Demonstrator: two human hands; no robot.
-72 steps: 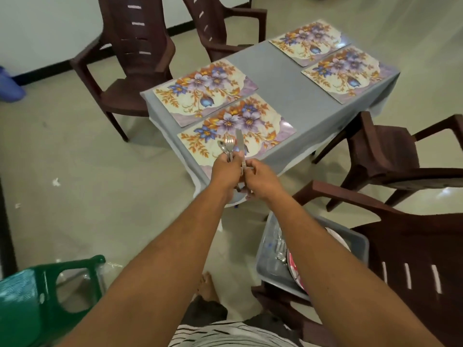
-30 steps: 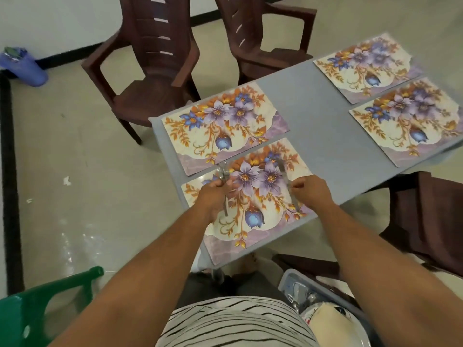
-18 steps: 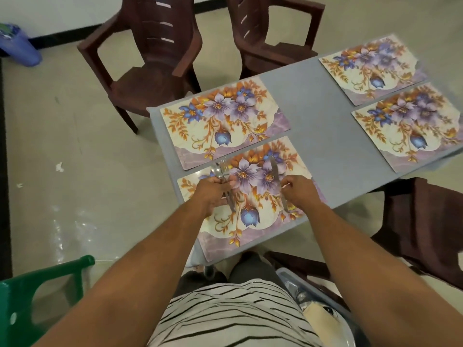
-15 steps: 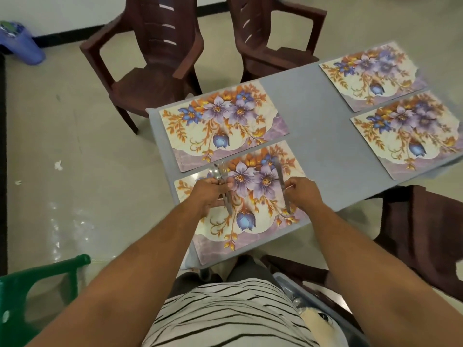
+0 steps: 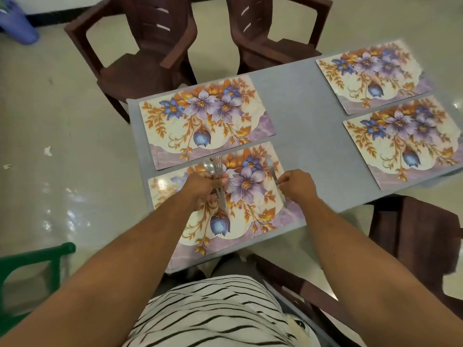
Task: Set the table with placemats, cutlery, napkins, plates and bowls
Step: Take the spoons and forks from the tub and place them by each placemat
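2 brown chairs [image 5: 147, 53] far side of table [image 5: 298, 116]; green chair [image 5: 32, 266] near-left; blue container [image 5: 17, 23] on floor, top-left.

Bare grey table [image 5: 300, 136] lies open between placemat pairs; brown chairs [image 5: 150, 53] crowd its edges.

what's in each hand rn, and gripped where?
Left hand grips a spoon and fork together by their handles, heads pointing away. Right hand pinches a knife around mid-length, over the near placemat.
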